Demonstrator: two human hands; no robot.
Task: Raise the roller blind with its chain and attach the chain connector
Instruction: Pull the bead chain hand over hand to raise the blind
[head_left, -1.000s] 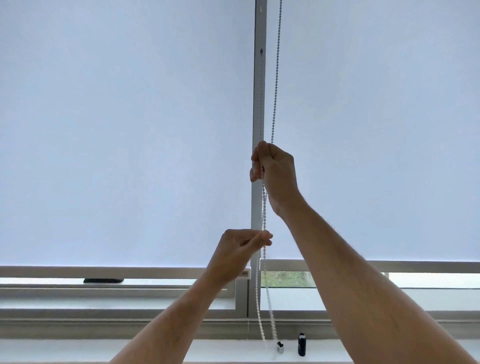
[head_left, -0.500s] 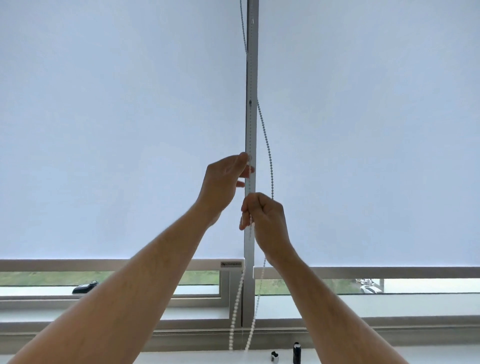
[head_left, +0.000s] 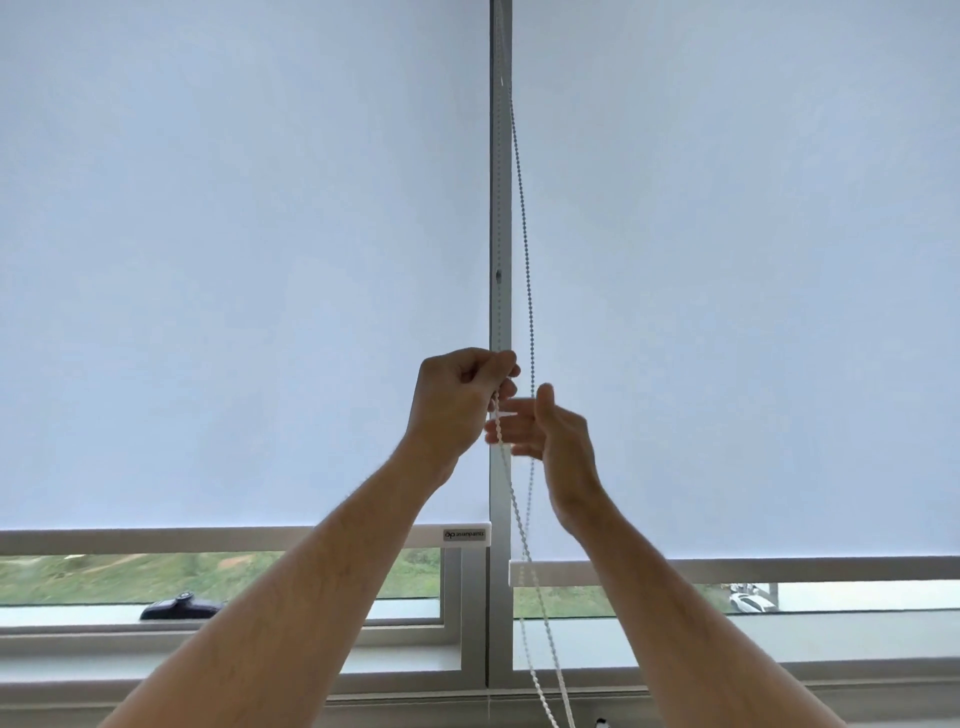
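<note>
Two pale roller blinds hang side by side; the left blind (head_left: 234, 260) has its bottom bar a little higher than that of the right blind (head_left: 727, 260). A white bead chain (head_left: 524, 234) runs down along the grey window post (head_left: 500, 208) between them. My left hand (head_left: 457, 400) is closed in a fist around one strand of the chain at chest height. My right hand (head_left: 550, 431) sits just right of it, fingers spread, holding nothing, with the other strand passing close in front of it. Both strands hang on down to the sill. A small black item (head_left: 601, 722) shows at the bottom edge.
Below the blinds a strip of window shows grass and a parked car. A black handle (head_left: 179, 608) lies on the left window frame. The sill runs along the bottom.
My right hand has let go of the chain and opened. The left hand has come down with the chain, and the left blind's bottom bar now sits higher than the right one's.
</note>
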